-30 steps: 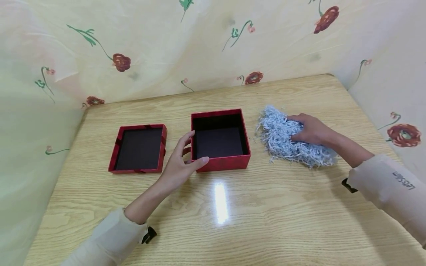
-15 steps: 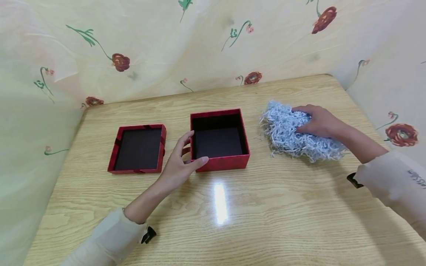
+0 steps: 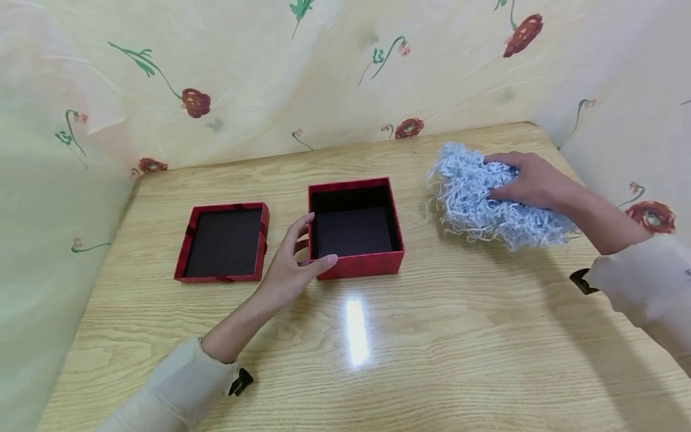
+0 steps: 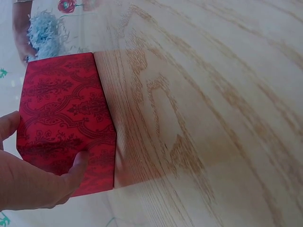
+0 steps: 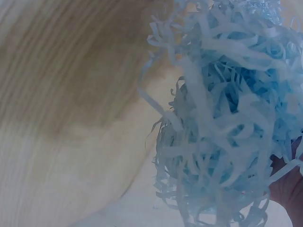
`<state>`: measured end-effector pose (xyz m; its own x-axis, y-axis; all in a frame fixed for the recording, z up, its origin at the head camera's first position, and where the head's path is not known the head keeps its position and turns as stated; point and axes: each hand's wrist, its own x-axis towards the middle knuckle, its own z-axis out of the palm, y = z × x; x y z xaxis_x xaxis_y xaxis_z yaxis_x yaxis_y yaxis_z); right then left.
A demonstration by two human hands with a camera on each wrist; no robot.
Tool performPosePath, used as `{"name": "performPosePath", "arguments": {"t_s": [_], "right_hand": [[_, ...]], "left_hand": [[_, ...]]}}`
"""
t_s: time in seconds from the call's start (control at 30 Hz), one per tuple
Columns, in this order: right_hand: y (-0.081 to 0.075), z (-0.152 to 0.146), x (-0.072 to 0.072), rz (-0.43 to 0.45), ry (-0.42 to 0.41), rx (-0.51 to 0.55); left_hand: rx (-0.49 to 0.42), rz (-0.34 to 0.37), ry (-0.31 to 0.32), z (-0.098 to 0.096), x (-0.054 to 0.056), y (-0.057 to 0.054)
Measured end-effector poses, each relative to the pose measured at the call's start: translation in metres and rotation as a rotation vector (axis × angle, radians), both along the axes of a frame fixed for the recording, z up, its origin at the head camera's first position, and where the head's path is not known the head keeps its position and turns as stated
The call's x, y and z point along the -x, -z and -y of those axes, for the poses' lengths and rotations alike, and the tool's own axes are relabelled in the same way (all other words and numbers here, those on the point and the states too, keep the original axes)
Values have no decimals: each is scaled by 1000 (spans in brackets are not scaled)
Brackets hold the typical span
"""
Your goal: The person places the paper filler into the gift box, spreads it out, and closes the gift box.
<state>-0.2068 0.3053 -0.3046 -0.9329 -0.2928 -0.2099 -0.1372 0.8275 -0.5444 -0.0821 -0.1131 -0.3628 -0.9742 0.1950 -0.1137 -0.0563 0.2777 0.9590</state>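
R hand fingers curl into blue shredded paper, apparently just off table, right of open red box; L hand fingers + thumb grip box's near-left corner. Prob. best: firm R grip, no trailing strands; L light, box steady.

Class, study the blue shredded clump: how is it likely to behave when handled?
The blue shredded clump is probably floppy, since its thin strands curl and bend where the right hand grips it. It looks light for its size, as gaps show between strands. It may shed some, because several stick out loosely at its edges.
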Motion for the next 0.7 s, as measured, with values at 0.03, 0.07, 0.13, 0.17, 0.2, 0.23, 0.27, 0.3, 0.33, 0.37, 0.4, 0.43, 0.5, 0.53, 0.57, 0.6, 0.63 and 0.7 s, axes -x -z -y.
{"name": "performPosePath", "arguments": {"t_s": [0.03, 0.07, 0.13, 0.17, 0.2, 0.23, 0.27, 0.3, 0.33, 0.37, 0.4, 0.43, 0.5, 0.53, 0.57, 0.6, 0.63, 0.7], "right_hand": [[-2, 0, 0, -3, 5, 1], [-4, 0, 0, -4, 11, -1], [-6, 0, 1, -4, 18, -1], [-8, 0, 1, -2, 20, 0], [-8, 0, 1, -2, 22, -1], [-9, 0, 1, -2, 22, -5], [-10, 0, 2, -4, 22, -6], [-11, -1, 2, -6, 21, -2], [-12, -1, 2, -9, 23, 1], [-14, -1, 1, -14, 24, 7], [-15, -1, 2, -16, 25, 12], [-16, -1, 1, -20, 26, 17], [-20, -2, 2, -21, 28, 29], [-21, -2, 2, -18, 28, 33], [-23, -1, 2, -18, 27, 39], [-25, -1, 2, -17, 25, 40], [-26, 0, 2, -21, 22, 39], [-30, 2, 3, -31, 17, 36]], "left_hand": [[0, 0, 0, 0, 0, 0], [-1, 0, 1, 0, 0, 0], [-3, 2, 2, 0, 0, 1], [-3, 2, 2, 0, 0, 1], [-4, 0, 2, 0, 0, 1], [-5, -1, 2, 0, 0, 1], [-6, -1, 3, 0, 0, 1], [-8, -2, 3, 0, 0, 1], [-8, -4, 3, 0, 0, 1], [-9, -5, 4, 0, 1, 1], [-10, -5, 4, 0, 1, 1], [-9, -4, 4, 0, 0, 1], [-8, -3, 3, 0, 0, 1], [-7, -2, 3, 0, 0, 1], [-6, -1, 3, 0, 0, 1], [-5, 0, 3, 0, 0, 0], [-5, 1, 2, 0, 0, 0], [-3, 3, -1, 0, 0, 0]]}}
